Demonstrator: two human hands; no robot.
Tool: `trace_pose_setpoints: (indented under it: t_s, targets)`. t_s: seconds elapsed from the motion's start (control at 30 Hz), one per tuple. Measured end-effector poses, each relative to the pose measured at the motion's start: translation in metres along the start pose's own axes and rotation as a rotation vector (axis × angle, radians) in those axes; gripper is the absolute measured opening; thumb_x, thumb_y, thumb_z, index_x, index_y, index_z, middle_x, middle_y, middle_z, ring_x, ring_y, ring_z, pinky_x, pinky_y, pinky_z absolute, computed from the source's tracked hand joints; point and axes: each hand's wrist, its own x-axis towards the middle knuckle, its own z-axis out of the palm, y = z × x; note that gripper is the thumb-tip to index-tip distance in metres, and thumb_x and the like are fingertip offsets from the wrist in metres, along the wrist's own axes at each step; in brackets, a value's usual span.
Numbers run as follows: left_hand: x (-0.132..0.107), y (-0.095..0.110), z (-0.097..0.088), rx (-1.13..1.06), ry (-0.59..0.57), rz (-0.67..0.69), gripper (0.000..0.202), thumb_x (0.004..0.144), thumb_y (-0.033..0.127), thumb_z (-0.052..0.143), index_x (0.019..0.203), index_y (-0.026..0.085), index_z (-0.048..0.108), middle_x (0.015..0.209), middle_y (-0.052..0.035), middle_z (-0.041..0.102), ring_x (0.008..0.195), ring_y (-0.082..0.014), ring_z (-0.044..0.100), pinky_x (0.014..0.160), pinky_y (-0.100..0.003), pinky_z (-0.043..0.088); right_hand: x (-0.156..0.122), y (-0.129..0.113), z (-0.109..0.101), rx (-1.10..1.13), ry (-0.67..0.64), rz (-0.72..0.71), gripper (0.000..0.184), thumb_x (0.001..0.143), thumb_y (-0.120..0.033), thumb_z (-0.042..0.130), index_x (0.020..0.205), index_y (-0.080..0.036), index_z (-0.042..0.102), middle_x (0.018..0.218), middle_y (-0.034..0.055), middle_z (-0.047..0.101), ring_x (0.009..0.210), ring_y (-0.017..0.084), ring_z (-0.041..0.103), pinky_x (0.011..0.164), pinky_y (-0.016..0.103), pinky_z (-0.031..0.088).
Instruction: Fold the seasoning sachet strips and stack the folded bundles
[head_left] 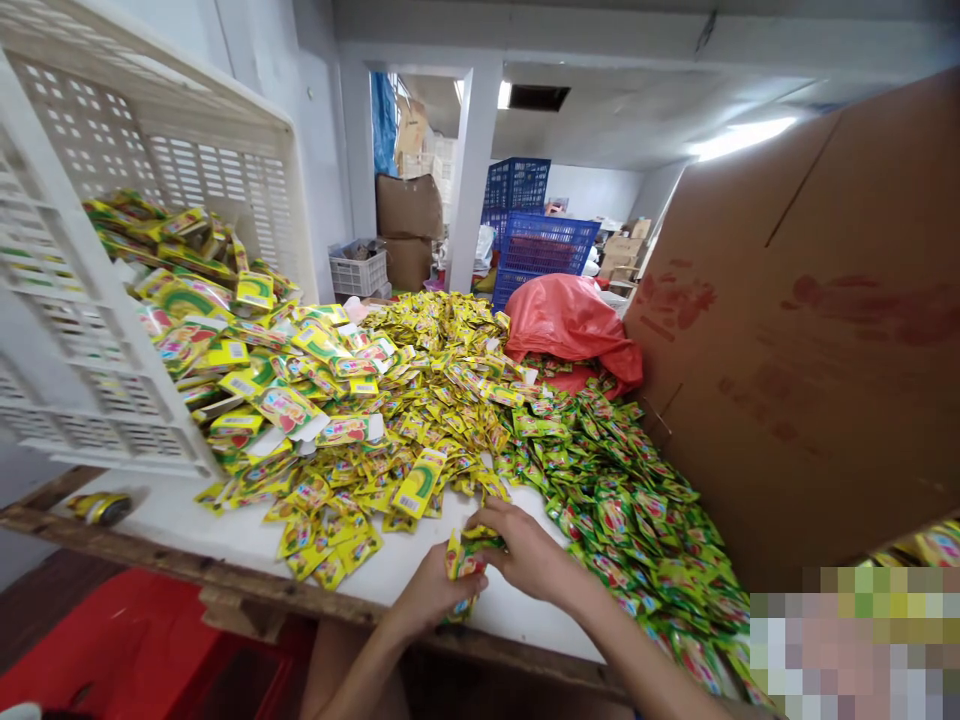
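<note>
Above the white tabletop near its front edge, my left hand [433, 590] is closed around a small yellow carton [454, 556]. My right hand [525, 548] meets it from the other side, fingers pinched on small green and yellow sachets [480, 546] at the carton. How far the sachets are inside the carton is hidden by my fingers. Just beyond my hands lies another yellow carton [420, 482], on the edge of a heap of yellow sachets [442, 400]. A heap of green sachets [637, 510] spreads to the right of my right hand.
A white crate [259, 160] tipped on its side spills yellow cartons [289, 410] at left. Tall brown cardboard [810, 330] walls the right side. A red sack [562, 315] lies at the back. Below left is a red stool [127, 650]. The lower right corner is pixelated.
</note>
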Motion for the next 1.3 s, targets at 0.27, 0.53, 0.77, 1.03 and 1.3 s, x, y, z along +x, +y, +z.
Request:
trace_pose_setpoints:
  t_s: [0.27, 0.53, 0.77, 1.03, 1.3]
  targets:
    - [0.001, -0.001, 0.004, 0.049, -0.044, -0.022, 0.02, 0.06, 0.024, 0.067, 0.07, 0.014, 0.052, 0.061, 0.005, 0.042, 0.057, -0.0093, 0.034, 0.053, -0.021, 0.027, 0.002, 0.009, 0.008, 0.001, 0.014, 0.06, 0.017, 0.07, -0.009, 0.058, 0.082, -0.02, 0.062, 0.082, 0.0008, 0.058, 0.081, 0.017, 0.053, 0.071, 0.024, 0.037]
    - [-0.002, 0.002, 0.004, -0.108, -0.012, -0.052, 0.028, 0.067, 0.031, 0.066, 0.083, 0.012, 0.054, 0.065, -0.0024, 0.059, 0.058, -0.015, 0.055, 0.057, -0.026, 0.042, 0.0, 0.003, 0.007, -0.076, 0.075, 0.006, 0.011, 0.075, -0.02, 0.059, 0.086, -0.021, 0.056, 0.091, 0.0023, 0.059, 0.089, 0.019, 0.051, 0.078, 0.031, 0.033]
    - [0.002, 0.002, 0.008, -0.242, 0.066, -0.071, 0.042, 0.066, 0.041, 0.068, 0.091, 0.012, 0.053, 0.067, -0.0048, 0.063, 0.055, -0.0178, 0.061, 0.056, -0.03, 0.047, -0.004, 0.003, 0.014, -0.078, 0.265, 0.078, 0.006, 0.077, -0.019, 0.054, 0.082, -0.021, 0.056, 0.092, 0.0042, 0.056, 0.091, 0.021, 0.047, 0.079, 0.033, 0.034]
    - [0.019, -0.001, 0.03, -0.27, -0.018, -0.026, 0.04, 0.063, 0.038, 0.071, 0.088, 0.012, 0.056, 0.066, -0.001, 0.059, 0.057, -0.0151, 0.056, 0.055, -0.026, 0.044, -0.011, 0.011, 0.0, -0.181, 0.268, 0.213, 0.004, 0.072, -0.023, 0.059, 0.071, -0.019, 0.06, 0.091, 0.0036, 0.056, 0.093, 0.022, 0.046, 0.08, 0.032, 0.033]
    - [0.014, 0.005, 0.033, -0.043, -0.009, 0.109, 0.026, 0.063, 0.024, 0.07, 0.082, 0.013, 0.057, 0.075, 0.0, 0.056, 0.073, -0.0144, 0.048, 0.067, -0.023, 0.038, -0.03, 0.019, 0.007, -0.026, 0.105, 0.174, 0.023, 0.084, -0.029, 0.046, 0.073, -0.023, 0.066, 0.111, 0.0032, 0.056, 0.108, 0.022, 0.042, 0.088, 0.035, 0.03]
